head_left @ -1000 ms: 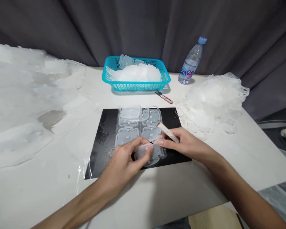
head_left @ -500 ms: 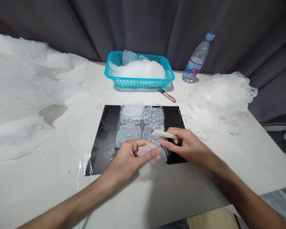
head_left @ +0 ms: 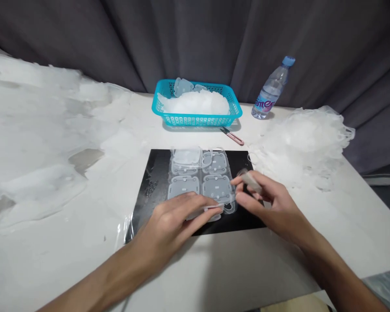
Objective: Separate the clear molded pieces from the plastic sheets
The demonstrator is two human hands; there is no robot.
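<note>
Pinched between the thumb and fingers of my left hand is a small translucent silicone piece, seen nearly edge-on over the near part of a black mat. A translucent silicone sheet of rounded rectangular pads lies on this mat, just beyond my left fingers. My right hand is closed around a short white stick-like tool, smeared by motion, so its kind and tip are unclear. The right fingertips are near the right edge of the sheet.
A turquoise basket holding translucent pieces stands at the back. Pink-handled thread snips lie before it. A water bottle stands right of it. Translucent scraps are heaped at right; a large pile of translucent sheets covers the left.
My hands have moved apart, the right one drawing away to the right with the tool turned in its fingers. The piece in my left hand has tilted from face-up to nearly edge-on.
</note>
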